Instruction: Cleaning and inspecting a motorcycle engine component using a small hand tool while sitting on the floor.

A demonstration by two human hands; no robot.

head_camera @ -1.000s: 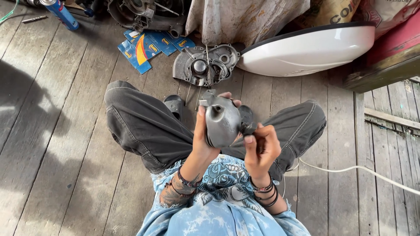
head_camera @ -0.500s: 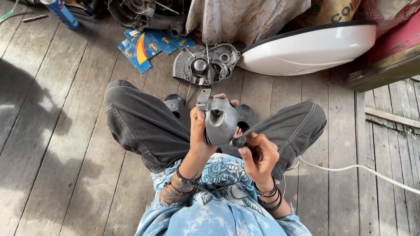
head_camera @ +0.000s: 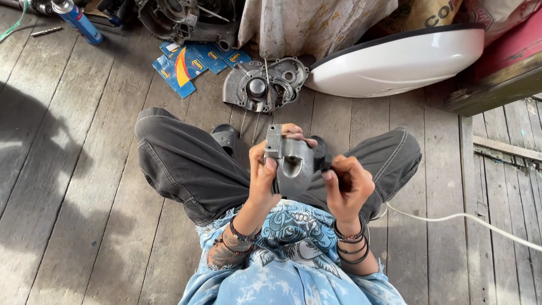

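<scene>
I sit cross-legged on a wooden plank floor and hold a grey cast metal engine part [head_camera: 293, 164] over my lap. My left hand [head_camera: 263, 178] grips its left side, thumb on the front and fingers curled over the top. At the part's right side my right hand [head_camera: 349, 186] pinches a black round piece [head_camera: 322, 153]. What lies under the right fingers is hidden.
A grey engine casing cover [head_camera: 262, 87] lies on the floor ahead of my knees, with blue and yellow packets [head_camera: 189, 62] to its left. A white curved body panel [head_camera: 395, 59] sits at the upper right. A spray can [head_camera: 79, 20] and a white cable [head_camera: 463, 220] are nearby.
The metal part has been turned and lowered slightly in my hands. My right hand shifted from below the part up to its right side.
</scene>
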